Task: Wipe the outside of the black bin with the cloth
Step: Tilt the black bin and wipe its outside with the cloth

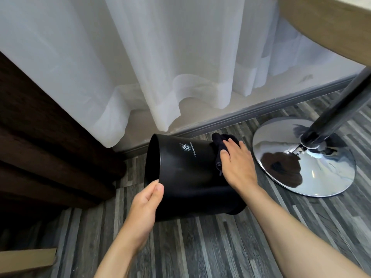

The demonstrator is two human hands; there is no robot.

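The black bin (186, 173) lies tipped on its side over the floor, its open mouth facing left and a small white logo on its upper wall. My left hand (145, 203) grips the rim at the mouth's lower edge, thumb on the outside. My right hand (237, 165) presses a dark cloth (217, 144) flat against the bin's outer wall near its base end. Most of the cloth is hidden under my palm; a bunched end shows above my fingers.
A chrome round table base (305, 159) with its dark pole (339, 109) stands just right of the bin. White sheer curtains (160, 67) hang behind, a dark brown curtain (40, 137) at left. A grey baseboard (251, 113) runs along the wall. Grey plank floor (210, 247) lies below.
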